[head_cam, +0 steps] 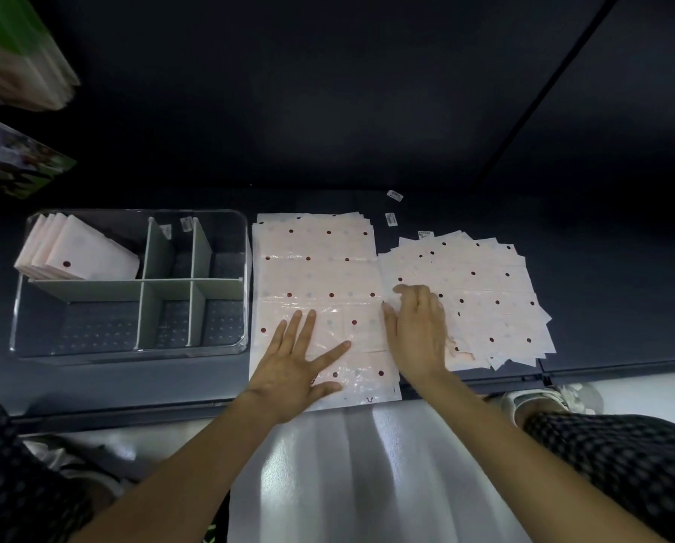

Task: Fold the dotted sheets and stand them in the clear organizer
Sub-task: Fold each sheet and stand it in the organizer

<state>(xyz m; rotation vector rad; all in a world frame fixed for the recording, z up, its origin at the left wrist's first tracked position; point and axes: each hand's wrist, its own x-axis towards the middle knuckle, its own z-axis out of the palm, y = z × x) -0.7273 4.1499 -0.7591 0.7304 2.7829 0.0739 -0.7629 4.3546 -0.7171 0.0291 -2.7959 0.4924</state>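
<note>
Nearest you, your left hand [293,366] lies flat, fingers straight and spread, on the neat stack of pink dotted sheets [320,276] at the table's [112,389] front edge. Just beside it, your right hand [416,327] rests on the left edge of the loose, fanned pile of dotted sheets [481,291], fingers bent down onto the paper; whether they pinch a sheet, you cannot tell. To the left stands the clear organizer [226,348], with folded sheets [81,250] leaning in its far-left compartment. Small barcode labels [394,195] lie beyond.
</note>
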